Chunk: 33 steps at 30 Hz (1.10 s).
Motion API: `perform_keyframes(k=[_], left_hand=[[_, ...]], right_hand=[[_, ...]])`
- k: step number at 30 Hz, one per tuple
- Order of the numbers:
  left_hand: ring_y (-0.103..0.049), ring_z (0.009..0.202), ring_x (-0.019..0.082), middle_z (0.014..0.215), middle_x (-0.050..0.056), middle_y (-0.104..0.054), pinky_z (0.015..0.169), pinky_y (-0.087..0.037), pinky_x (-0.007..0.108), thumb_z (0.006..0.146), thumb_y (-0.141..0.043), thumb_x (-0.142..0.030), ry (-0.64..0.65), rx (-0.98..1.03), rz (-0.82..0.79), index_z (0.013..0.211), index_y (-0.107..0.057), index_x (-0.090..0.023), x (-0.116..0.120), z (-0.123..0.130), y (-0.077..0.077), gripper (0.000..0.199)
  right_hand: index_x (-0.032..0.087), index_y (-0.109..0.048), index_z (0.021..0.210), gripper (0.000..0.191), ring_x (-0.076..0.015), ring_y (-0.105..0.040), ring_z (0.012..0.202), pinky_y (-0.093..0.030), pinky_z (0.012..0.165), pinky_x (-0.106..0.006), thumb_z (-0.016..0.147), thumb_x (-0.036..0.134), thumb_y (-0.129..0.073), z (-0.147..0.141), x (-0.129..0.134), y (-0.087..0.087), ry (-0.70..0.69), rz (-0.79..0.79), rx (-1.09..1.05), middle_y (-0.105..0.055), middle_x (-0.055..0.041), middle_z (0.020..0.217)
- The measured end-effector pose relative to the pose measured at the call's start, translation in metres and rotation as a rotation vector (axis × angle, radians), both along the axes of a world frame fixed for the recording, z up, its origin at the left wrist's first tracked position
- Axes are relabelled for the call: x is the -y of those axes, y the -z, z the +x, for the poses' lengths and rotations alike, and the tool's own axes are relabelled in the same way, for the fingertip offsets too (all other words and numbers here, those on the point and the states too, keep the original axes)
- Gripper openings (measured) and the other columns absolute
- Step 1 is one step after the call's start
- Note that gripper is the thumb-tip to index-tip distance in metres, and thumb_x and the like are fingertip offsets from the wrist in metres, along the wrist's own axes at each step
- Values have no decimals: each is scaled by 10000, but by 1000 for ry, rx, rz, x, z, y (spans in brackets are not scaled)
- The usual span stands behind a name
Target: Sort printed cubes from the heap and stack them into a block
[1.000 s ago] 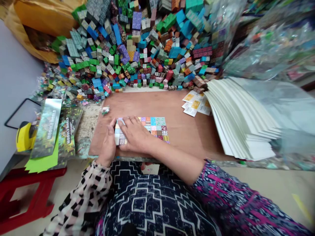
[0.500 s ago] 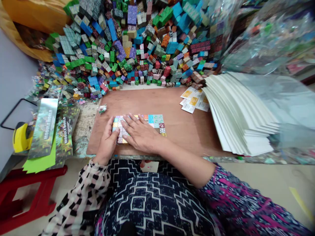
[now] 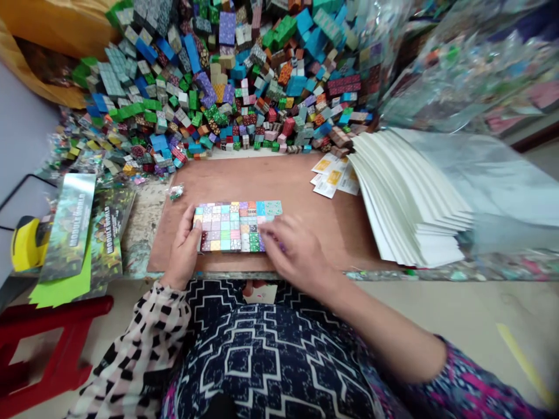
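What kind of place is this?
This looks like a small workshop packing a block toy: a big heap of coloured patterned blocks, a grid of small coloured tiles on a wooden board, and a stack of white card sheets near printed packaging.

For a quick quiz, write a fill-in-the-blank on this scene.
The left hand touches the ____ end of the coloured grid.
The grid lies on a ____ board.
The stack of white sheets sits at the board's ____ end.
The stool is ____.

Missing words: left; wooden; right; red.
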<state>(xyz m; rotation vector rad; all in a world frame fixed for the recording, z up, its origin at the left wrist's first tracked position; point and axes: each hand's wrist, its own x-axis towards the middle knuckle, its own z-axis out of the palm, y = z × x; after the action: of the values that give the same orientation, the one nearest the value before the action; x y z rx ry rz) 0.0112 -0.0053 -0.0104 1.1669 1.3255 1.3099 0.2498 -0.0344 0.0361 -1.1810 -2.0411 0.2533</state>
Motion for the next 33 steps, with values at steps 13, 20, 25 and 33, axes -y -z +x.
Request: perform_keyframes(k=[13, 20, 25, 33], left_hand=[[-373, 1421, 262, 1492, 68, -458, 1231, -272, 453, 914, -548, -575, -64, 110, 24, 1369, -510, -255, 3, 3, -1, 558], [-407, 1400, 268, 1471, 86, -482, 1229, -270, 473, 876, -561, -635, -95, 128, 15, 1337, -542, -253, 3, 4, -1, 599], [-410, 1398, 265, 1473, 94, -479, 1220, -280, 483, 888, -537, -636, -92, 135, 33, 1343, -538, -247, 3, 4, -1, 598], [-432, 1384, 273, 1463, 115, -487, 1190, -337, 475, 888, -523, -647, -100, 148, 30, 1342, -538, -229, 3, 6, -3, 617]], right_hand=[[141, -672, 1058, 266, -177, -595, 714, -456, 668, -334, 982, 217, -428, 1, 70, 42, -179, -162, 181, -676, -49, 795], [133, -671, 1087, 262, -186, -618, 785, -524, 694, -339, 963, 166, -443, 18, 66, 39, -97, -125, 97, -685, -81, 857], [127, -682, 1033, 227, -188, -582, 734, -521, 657, -333, 951, 147, -471, 22, 59, 32, -73, -80, 70, -649, -78, 799], [151, -659, 1025, 159, -172, -584, 755, -523, 669, -322, 934, 154, -529, 26, 50, 28, -88, -33, -100, -645, -66, 816]])
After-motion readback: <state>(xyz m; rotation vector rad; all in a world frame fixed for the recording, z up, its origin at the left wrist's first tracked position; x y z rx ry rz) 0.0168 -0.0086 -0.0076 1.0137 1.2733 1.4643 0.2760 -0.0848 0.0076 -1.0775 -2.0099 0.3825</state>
